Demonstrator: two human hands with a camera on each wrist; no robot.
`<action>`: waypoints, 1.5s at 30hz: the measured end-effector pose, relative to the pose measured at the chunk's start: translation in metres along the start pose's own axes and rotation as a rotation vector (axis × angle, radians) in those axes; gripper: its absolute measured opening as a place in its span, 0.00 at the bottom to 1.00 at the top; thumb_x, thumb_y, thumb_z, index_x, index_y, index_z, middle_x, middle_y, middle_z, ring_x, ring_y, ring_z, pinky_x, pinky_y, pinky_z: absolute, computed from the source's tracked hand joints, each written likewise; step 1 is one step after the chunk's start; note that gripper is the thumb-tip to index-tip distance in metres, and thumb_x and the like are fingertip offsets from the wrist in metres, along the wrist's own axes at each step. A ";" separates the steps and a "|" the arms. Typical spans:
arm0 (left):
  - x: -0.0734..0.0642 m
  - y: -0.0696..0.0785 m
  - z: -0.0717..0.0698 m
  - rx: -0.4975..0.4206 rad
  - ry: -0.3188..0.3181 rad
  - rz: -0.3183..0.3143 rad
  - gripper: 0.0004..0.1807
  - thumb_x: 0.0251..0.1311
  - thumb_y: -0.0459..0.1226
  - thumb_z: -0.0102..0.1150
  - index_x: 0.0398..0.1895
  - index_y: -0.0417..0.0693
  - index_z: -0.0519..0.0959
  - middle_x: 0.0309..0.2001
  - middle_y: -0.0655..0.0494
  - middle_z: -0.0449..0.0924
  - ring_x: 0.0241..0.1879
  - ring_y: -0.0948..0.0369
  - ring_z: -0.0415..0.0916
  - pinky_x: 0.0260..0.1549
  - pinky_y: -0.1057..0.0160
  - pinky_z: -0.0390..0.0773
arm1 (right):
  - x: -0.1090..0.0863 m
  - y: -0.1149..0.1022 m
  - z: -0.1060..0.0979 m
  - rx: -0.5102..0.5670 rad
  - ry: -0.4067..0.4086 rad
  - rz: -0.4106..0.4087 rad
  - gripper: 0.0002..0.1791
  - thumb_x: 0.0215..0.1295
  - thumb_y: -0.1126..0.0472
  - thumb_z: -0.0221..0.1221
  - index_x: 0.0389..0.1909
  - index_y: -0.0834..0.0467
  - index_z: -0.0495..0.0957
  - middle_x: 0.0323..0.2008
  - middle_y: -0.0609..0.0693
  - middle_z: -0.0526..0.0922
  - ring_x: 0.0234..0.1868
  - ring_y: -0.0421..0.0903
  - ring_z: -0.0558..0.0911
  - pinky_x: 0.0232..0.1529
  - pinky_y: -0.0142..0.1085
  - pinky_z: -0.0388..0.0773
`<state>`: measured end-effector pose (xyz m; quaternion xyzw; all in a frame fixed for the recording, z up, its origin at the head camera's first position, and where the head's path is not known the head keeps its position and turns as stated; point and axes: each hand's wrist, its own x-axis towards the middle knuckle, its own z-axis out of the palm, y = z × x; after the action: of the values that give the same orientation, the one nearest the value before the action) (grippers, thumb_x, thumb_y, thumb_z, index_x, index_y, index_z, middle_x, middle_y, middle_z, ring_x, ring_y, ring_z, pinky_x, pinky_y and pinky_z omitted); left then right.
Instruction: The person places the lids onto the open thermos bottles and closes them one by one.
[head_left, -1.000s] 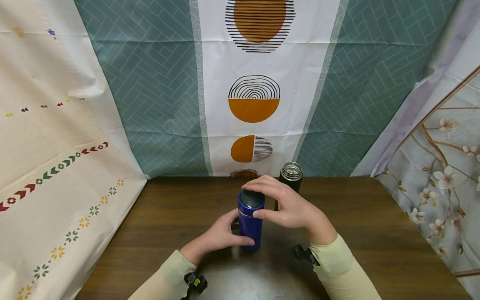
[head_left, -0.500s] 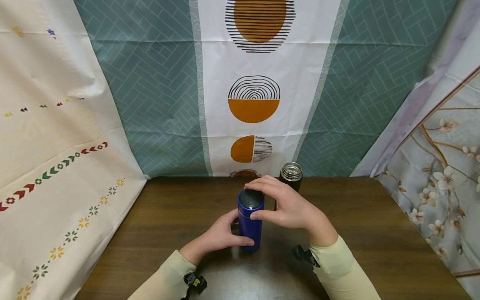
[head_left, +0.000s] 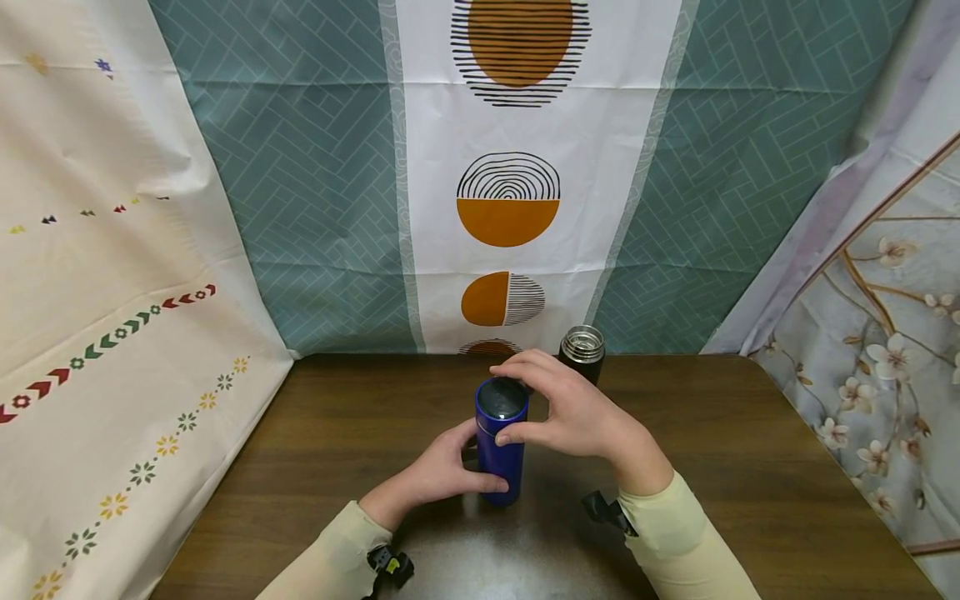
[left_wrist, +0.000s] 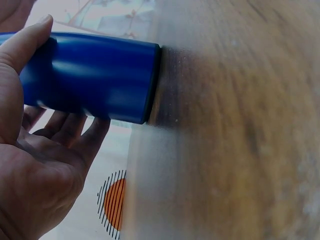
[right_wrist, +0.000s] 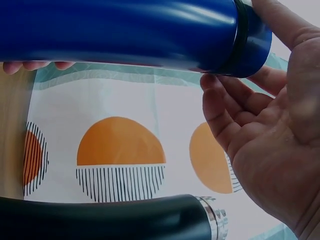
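A blue vacuum flask [head_left: 500, 463] stands upright on the wooden table, topped by a lid [head_left: 502, 400] with a dark, glossy top. Low on its body, my left hand [head_left: 438, 469] grips it, thumb in front and fingers behind. The left wrist view shows the flask's base [left_wrist: 154, 82] against the tabletop. Around the lid curls my right hand [head_left: 566, 411], its thumb on the near side and its fingers at the far rim. In the right wrist view the lid [right_wrist: 256, 42] sits on the body, a dark band between them.
Behind my right hand stands a black vacuum flask [head_left: 585, 367] without a lid, its steel mouth showing. The brown table [head_left: 360, 400] meets a patterned cloth backdrop [head_left: 517, 250] at the back. Printed cloths hang at the left and right.
My right thumb has slid slightly left along the lid's near side, with the fingertips shifting a little at the far rim. The left hand and the flask body have stayed in place.
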<state>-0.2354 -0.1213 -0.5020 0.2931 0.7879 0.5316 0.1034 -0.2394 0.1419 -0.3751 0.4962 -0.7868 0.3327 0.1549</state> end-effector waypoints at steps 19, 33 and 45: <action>-0.001 0.000 -0.001 -0.012 -0.015 -0.008 0.43 0.62 0.45 0.84 0.80 0.57 0.72 0.68 0.59 0.83 0.66 0.55 0.82 0.66 0.45 0.80 | -0.002 0.002 0.001 0.080 -0.059 -0.107 0.32 0.72 0.61 0.72 0.76 0.59 0.78 0.73 0.53 0.79 0.75 0.52 0.75 0.75 0.47 0.74; -0.001 0.001 0.000 -0.011 -0.011 -0.020 0.43 0.62 0.46 0.84 0.79 0.58 0.73 0.66 0.60 0.84 0.65 0.56 0.83 0.65 0.48 0.81 | -0.002 0.002 0.000 0.079 -0.020 -0.095 0.32 0.70 0.61 0.76 0.74 0.59 0.79 0.69 0.51 0.82 0.70 0.52 0.79 0.70 0.47 0.78; -0.001 0.001 0.000 -0.001 -0.009 -0.004 0.44 0.61 0.46 0.84 0.79 0.57 0.73 0.67 0.59 0.84 0.65 0.56 0.82 0.66 0.46 0.80 | -0.001 -0.001 -0.002 0.053 -0.007 -0.063 0.34 0.66 0.57 0.80 0.71 0.58 0.80 0.68 0.49 0.83 0.69 0.50 0.80 0.69 0.46 0.79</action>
<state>-0.2339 -0.1216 -0.5014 0.2940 0.7877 0.5305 0.1078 -0.2383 0.1443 -0.3741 0.5257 -0.7623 0.3467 0.1492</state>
